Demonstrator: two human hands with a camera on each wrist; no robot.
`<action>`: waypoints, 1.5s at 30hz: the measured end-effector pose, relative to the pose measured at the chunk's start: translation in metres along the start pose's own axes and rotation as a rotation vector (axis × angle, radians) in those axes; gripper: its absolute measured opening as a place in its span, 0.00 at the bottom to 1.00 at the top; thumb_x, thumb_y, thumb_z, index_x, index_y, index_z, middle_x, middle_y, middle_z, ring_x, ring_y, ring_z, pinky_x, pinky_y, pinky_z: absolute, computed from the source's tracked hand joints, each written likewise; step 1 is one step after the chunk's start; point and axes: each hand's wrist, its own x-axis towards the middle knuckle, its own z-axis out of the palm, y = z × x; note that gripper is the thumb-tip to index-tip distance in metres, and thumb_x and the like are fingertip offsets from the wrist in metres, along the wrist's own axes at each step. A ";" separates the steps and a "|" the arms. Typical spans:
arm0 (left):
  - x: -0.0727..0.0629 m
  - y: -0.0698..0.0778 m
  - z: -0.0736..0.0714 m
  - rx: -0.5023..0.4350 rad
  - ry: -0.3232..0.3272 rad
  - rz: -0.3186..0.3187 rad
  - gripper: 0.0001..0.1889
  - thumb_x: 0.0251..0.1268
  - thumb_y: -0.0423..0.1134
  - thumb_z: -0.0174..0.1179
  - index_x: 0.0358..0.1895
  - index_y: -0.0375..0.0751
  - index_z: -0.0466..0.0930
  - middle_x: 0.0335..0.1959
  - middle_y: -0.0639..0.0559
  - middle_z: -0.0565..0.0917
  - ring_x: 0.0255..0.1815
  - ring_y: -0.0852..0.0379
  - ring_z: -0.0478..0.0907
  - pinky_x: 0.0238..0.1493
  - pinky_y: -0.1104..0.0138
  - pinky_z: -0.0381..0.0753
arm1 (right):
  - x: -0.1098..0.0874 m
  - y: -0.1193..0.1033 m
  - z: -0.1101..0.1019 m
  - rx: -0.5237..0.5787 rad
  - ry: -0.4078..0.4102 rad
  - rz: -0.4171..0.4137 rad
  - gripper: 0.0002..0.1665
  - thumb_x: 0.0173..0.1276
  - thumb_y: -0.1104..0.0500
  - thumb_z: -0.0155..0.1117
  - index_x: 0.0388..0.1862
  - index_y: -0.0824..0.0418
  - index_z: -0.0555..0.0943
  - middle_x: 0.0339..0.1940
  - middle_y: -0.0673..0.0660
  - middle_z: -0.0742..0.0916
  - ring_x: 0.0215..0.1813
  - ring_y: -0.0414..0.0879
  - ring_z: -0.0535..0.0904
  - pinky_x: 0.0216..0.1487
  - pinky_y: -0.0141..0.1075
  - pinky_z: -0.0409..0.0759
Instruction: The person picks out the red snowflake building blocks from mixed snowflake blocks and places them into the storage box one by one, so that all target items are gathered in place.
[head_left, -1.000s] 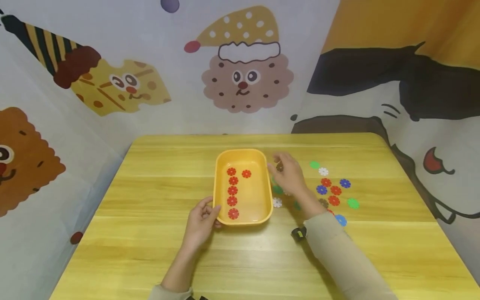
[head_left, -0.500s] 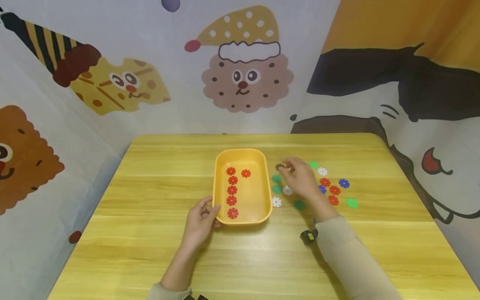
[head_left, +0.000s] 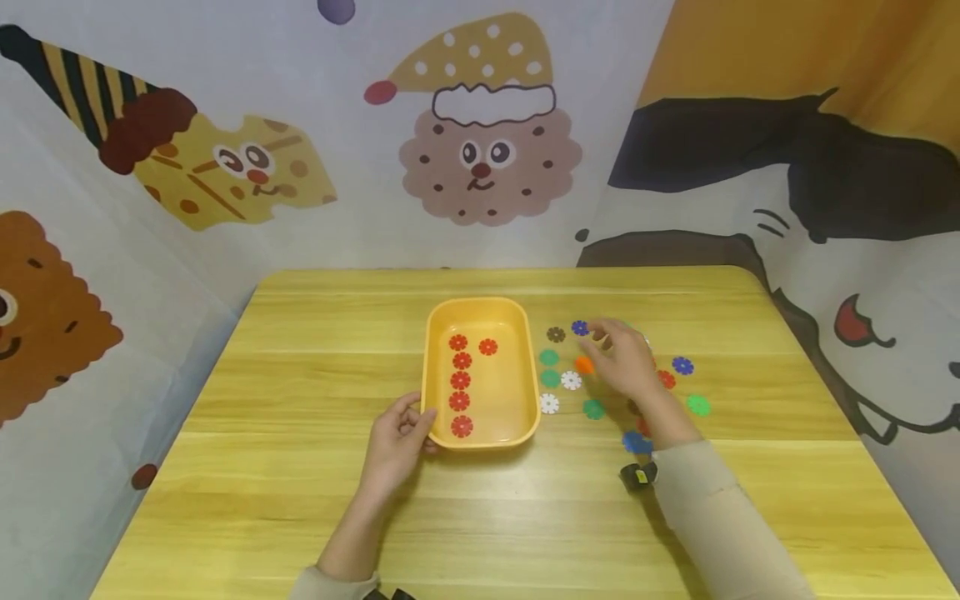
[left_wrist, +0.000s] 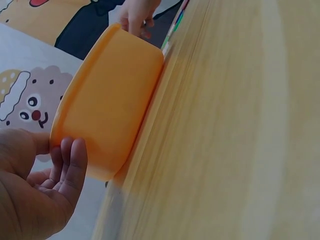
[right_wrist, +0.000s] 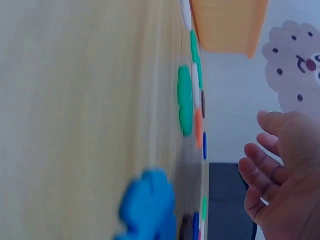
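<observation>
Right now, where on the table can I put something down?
The table is bare left of the yellow tray and left hand, and on the tray's near side. The tray's near right part is bare too. It's crowded right of the tray, where colorful discs lie near the right hand.

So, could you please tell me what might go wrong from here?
The right hand is close to a blue disc and an orange disc, so it might knock either aside. The left hand grips the yellow tray near one corner, so a tug could shift the red discs inside.
</observation>
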 end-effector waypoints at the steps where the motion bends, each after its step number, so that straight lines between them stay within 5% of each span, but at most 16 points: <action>1: 0.000 0.000 0.000 0.000 0.003 0.000 0.24 0.73 0.31 0.61 0.68 0.28 0.70 0.33 0.35 0.80 0.27 0.51 0.83 0.31 0.64 0.91 | 0.000 0.003 -0.001 -0.004 -0.009 0.005 0.23 0.74 0.54 0.65 0.60 0.67 0.79 0.48 0.64 0.84 0.47 0.60 0.81 0.46 0.54 0.85; 16: 0.001 -0.001 -0.001 0.001 0.012 -0.012 0.24 0.73 0.31 0.61 0.68 0.30 0.71 0.32 0.36 0.80 0.27 0.51 0.84 0.31 0.64 0.91 | -0.012 0.036 -0.027 -0.072 -0.057 0.094 0.24 0.74 0.57 0.66 0.61 0.71 0.77 0.50 0.69 0.82 0.47 0.64 0.82 0.46 0.57 0.86; 31: 0.001 -0.001 -0.002 -0.016 -0.007 -0.007 0.25 0.73 0.32 0.61 0.69 0.29 0.69 0.32 0.36 0.79 0.27 0.50 0.84 0.32 0.63 0.91 | -0.017 0.055 -0.043 -0.098 -0.119 0.201 0.26 0.75 0.52 0.64 0.60 0.72 0.77 0.54 0.71 0.81 0.54 0.68 0.80 0.57 0.62 0.81; 45: 0.001 0.000 -0.003 -0.009 -0.013 -0.004 0.26 0.73 0.33 0.61 0.70 0.29 0.68 0.33 0.35 0.79 0.27 0.50 0.84 0.32 0.63 0.91 | -0.023 0.068 -0.057 -0.137 -0.215 0.212 0.24 0.73 0.51 0.67 0.55 0.70 0.80 0.52 0.71 0.83 0.54 0.66 0.78 0.56 0.64 0.79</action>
